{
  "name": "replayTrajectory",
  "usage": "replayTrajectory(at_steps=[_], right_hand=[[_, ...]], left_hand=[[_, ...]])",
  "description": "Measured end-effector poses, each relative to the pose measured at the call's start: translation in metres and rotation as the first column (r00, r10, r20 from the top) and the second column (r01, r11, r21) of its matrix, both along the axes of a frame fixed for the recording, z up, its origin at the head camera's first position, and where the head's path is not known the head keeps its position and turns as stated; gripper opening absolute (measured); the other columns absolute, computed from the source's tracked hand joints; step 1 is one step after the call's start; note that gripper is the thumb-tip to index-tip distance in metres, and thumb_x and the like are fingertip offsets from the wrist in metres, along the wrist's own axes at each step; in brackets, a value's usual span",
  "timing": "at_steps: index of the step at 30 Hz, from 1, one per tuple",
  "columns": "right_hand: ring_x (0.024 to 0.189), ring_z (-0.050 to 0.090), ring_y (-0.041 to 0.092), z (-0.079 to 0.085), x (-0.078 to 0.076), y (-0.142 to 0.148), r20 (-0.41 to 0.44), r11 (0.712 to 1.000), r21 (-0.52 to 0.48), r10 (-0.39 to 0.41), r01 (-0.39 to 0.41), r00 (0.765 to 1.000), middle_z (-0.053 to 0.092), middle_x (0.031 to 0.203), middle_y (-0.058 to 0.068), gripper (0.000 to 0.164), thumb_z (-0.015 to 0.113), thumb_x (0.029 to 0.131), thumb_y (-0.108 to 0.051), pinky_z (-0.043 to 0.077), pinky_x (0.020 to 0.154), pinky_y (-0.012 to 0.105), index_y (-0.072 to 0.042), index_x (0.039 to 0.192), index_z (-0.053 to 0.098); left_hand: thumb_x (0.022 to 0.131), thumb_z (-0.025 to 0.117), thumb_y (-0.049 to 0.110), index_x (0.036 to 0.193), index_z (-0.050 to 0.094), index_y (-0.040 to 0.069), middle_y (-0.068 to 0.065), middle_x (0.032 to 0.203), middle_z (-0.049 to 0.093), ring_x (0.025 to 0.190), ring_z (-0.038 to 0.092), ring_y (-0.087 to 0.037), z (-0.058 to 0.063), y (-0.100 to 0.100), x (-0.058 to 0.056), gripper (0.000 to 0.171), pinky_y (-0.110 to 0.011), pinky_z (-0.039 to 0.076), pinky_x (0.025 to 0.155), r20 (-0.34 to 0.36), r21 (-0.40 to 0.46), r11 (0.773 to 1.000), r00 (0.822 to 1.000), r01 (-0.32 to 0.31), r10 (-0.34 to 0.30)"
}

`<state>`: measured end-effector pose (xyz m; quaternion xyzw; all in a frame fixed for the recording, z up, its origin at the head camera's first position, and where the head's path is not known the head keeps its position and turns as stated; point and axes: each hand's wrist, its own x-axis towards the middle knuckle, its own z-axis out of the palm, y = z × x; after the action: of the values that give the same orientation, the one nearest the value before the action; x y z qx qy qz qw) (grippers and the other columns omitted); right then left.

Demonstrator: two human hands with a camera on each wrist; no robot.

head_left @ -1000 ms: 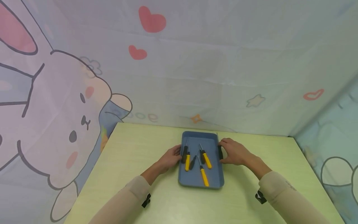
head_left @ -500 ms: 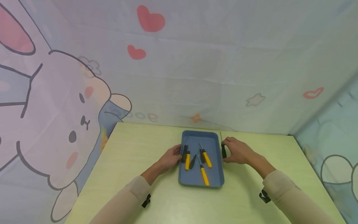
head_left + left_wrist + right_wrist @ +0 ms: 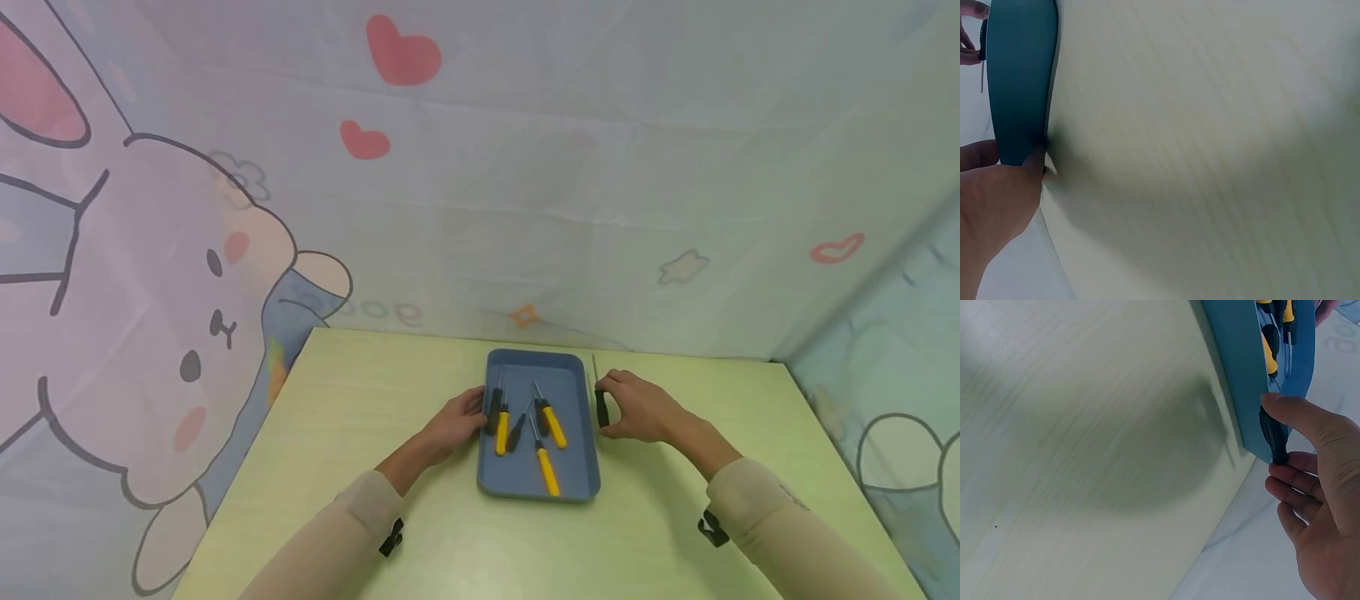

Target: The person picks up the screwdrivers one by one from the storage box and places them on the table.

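Note:
A blue-grey rectangular tray (image 3: 540,492) lies on the table with several screwdrivers in it, some yellow-and-black (image 3: 547,471) and some with black handles (image 3: 516,435). My left hand (image 3: 453,425) holds the tray's left side; in the left wrist view the thumb is at the outer wall (image 3: 1022,75) and other fingers are at its far end. Just past the tray's right wall, my right hand (image 3: 633,407) pinches a black-handled screwdriver (image 3: 602,408) between thumb and fingertips. Its thin shaft points toward the back wall. In the right wrist view that black handle (image 3: 1274,436) is seen in front of the tray's side.
The pale wooden table (image 3: 360,392) extends on both sides of the tray and in front of it. A printed cloth (image 3: 525,192) with hearts and a rabbit hangs close behind the table's back edge and along the sides.
The right hand has moved right with the black screwdriver, from against the tray's right wall to a small gap outside it. The left hand and tray have hardly moved.

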<state>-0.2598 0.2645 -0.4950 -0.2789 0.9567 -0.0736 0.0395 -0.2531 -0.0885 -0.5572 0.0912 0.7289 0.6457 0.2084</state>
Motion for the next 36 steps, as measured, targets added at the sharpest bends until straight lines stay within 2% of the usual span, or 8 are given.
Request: replayTrajectory(at_steps=[12, 25, 36], right_hand=[[0.123, 0.061, 0.04, -0.01, 0.002, 0.005, 0.006, 1.0, -0.022, -0.009, 0.009, 1.0, 0.062, 0.133, 0.018, 0.071, 0.093, 0.08, -0.031, 0.056, 0.096, 0.057, 0.001, 0.136, 0.064], [0.121, 0.062, 0.039, -0.031, 0.008, 0.013, 0.038, 0.999, -0.046, -0.018, 0.02, 0.999, 0.063, 0.126, 0.014, 0.067, 0.095, 0.078, -0.028, 0.056, 0.098, 0.055, 0.0, 0.132, 0.066], [0.123, 0.061, 0.04, -0.035, 0.011, 0.018, 0.069, 0.999, -0.049, -0.016, 0.019, 0.998, 0.064, 0.128, 0.016, 0.068, 0.095, 0.078, -0.031, 0.054, 0.101, 0.056, 0.001, 0.131, 0.066]], left_hand=[[0.106, 0.046, -0.004, 0.165, 0.021, -0.007, -0.026, 0.17, 0.028, 0.158, 0.026, -0.039, -0.001, -0.003, 0.001, 0.064, -0.052, 0.027, 0.128, 0.007, 0.024, 1.0, 1.0, 0.004, -0.004], [0.106, 0.045, -0.004, 0.165, 0.021, -0.006, -0.025, 0.17, 0.028, 0.159, 0.025, -0.038, 0.002, -0.001, 0.001, 0.064, -0.051, 0.027, 0.128, 0.024, 0.012, 1.0, 1.0, -0.004, 0.003], [0.107, 0.044, -0.003, 0.166, 0.021, -0.004, -0.024, 0.171, 0.027, 0.159, 0.025, -0.038, 0.001, 0.002, 0.0, 0.064, -0.051, 0.026, 0.128, 0.041, 0.012, 1.0, 0.999, -0.018, 0.017]])
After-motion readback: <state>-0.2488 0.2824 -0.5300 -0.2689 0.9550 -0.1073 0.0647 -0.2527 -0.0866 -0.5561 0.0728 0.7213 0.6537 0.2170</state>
